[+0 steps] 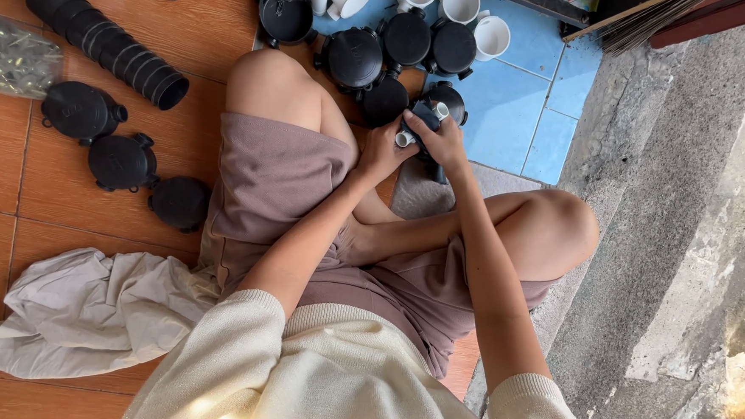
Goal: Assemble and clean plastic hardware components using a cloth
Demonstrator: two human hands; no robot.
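I sit cross-legged on the floor. Both hands meet in front of my knees on one small black fitting with white tube ends (420, 124). My left hand (382, 152) grips its lower left side by a white stub. My right hand (442, 140) closes over its right side. Just beyond the hands lies a cluster of round black lidded parts (381, 52) on the floor. How the pieces in my hands join is hidden by my fingers.
More black round parts (121, 161) lie at the left on orange tiles, with a stack of black rings (109, 46) and a clear bag of small pieces (3, 54). White cups (462, 2) stand at the top. A grey cloth (80, 310) lies left; a concrete step (687, 218) runs right.
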